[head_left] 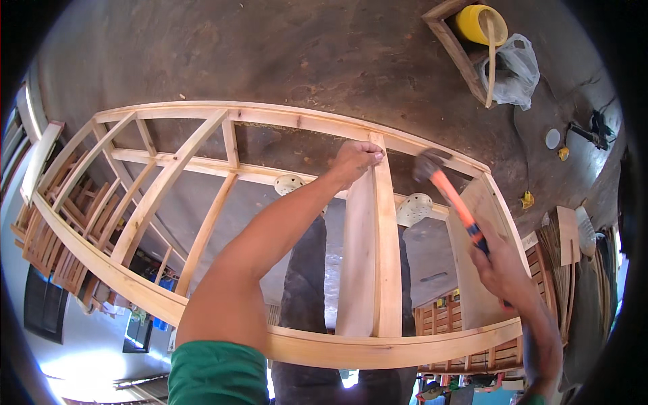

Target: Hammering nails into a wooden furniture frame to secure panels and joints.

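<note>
A long pale wooden frame (pixel 297 119) with several crosspieces stands in front of me. My left hand (pixel 354 163) reaches over it to the far end of a middle crosspiece (pixel 386 256). Its fingertips are pinched together there; whatever they hold is too small to make out. My right hand (pixel 503 266) grips a hammer (pixel 455 198) by its orange and black handle. The dark hammer head is raised to the right of my left hand, apart from the wood, and slightly blurred. A thin wooden panel (pixel 358 263) runs along the left side of the crosspiece.
Below the frame show my light clogs (pixel 414 209) and dark trousers (pixel 302 277). On the floor at the far right are a yellow container (pixel 472 23), a clear plastic bag (pixel 520 71) and a cord. Wooden slats (pixel 61 250) are stacked at the left; boards (pixel 567 233) lean at the right.
</note>
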`<state>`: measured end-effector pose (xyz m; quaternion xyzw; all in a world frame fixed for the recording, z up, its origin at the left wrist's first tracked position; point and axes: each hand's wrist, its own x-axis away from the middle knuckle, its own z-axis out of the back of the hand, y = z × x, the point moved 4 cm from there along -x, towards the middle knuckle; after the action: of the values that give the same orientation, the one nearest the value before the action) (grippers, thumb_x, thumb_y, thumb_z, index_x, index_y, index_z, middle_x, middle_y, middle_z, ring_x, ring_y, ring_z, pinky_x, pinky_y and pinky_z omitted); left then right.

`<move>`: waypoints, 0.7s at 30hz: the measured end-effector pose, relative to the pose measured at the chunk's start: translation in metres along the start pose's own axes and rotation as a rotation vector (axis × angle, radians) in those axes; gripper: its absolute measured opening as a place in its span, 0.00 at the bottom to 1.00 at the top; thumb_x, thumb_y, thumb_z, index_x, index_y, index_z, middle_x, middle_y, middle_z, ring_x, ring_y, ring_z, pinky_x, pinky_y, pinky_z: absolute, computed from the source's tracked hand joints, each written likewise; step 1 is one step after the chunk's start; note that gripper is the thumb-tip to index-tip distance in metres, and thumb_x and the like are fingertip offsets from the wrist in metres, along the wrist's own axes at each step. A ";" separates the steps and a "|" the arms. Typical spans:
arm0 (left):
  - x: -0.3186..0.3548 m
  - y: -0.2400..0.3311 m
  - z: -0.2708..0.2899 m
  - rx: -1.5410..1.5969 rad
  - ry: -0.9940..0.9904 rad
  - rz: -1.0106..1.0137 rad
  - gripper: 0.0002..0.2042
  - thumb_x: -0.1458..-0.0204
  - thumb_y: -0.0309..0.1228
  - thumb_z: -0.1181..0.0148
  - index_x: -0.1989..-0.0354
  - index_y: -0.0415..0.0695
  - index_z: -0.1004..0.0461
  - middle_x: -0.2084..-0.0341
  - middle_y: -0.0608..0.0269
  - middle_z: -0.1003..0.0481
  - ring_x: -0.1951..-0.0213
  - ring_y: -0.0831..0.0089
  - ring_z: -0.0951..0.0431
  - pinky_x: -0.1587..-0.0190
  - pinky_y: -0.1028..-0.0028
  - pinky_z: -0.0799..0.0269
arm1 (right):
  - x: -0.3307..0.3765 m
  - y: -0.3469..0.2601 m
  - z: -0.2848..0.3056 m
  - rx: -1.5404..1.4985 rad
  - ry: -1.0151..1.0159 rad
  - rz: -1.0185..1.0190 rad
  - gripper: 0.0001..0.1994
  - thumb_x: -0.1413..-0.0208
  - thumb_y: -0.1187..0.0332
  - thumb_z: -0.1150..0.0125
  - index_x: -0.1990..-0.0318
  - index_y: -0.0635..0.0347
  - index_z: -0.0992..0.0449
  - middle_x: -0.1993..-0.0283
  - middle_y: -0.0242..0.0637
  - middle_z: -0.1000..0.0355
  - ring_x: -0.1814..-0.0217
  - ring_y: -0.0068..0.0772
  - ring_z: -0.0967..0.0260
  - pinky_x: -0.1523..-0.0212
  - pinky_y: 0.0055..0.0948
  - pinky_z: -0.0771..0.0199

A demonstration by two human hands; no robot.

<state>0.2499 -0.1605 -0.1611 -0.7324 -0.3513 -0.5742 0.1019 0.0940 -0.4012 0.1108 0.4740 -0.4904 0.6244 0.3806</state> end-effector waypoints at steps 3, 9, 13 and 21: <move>-0.001 0.004 0.002 -0.034 0.010 -0.021 0.09 0.42 0.31 0.35 0.57 0.40 0.17 0.68 0.69 0.19 0.66 0.82 0.25 0.63 0.78 0.32 | -0.039 -0.026 -0.018 -0.007 0.138 0.203 0.32 0.36 0.70 0.44 0.26 0.54 0.47 0.62 0.56 0.24 0.60 0.64 0.26 0.57 0.50 0.27; 0.004 0.011 -0.004 -0.085 0.050 -0.046 0.09 0.43 0.29 0.35 0.58 0.37 0.16 0.69 0.69 0.20 0.67 0.83 0.26 0.65 0.79 0.32 | -0.081 -0.040 -0.009 0.074 0.142 0.150 0.32 0.36 0.69 0.44 0.25 0.54 0.46 0.62 0.60 0.24 0.59 0.67 0.26 0.56 0.51 0.28; 0.005 0.011 -0.005 -0.091 0.046 -0.029 0.09 0.42 0.29 0.36 0.59 0.36 0.17 0.69 0.68 0.20 0.66 0.82 0.26 0.62 0.78 0.30 | -0.087 -0.054 0.017 0.046 0.279 0.240 0.32 0.37 0.72 0.45 0.25 0.50 0.44 0.61 0.61 0.25 0.58 0.63 0.25 0.55 0.47 0.28; 0.010 0.017 -0.002 -0.312 0.059 -0.180 0.11 0.43 0.31 0.37 0.61 0.35 0.17 0.70 0.68 0.20 0.65 0.80 0.25 0.58 0.76 0.29 | -0.075 -0.044 0.005 -0.254 0.299 0.110 0.32 0.32 0.67 0.48 0.23 0.43 0.48 0.65 0.48 0.29 0.64 0.38 0.28 0.58 0.36 0.29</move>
<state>0.2597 -0.1697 -0.1469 -0.6877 -0.3191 -0.6498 -0.0544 0.1560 -0.3969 0.0499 0.2964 -0.5285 0.6409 0.4713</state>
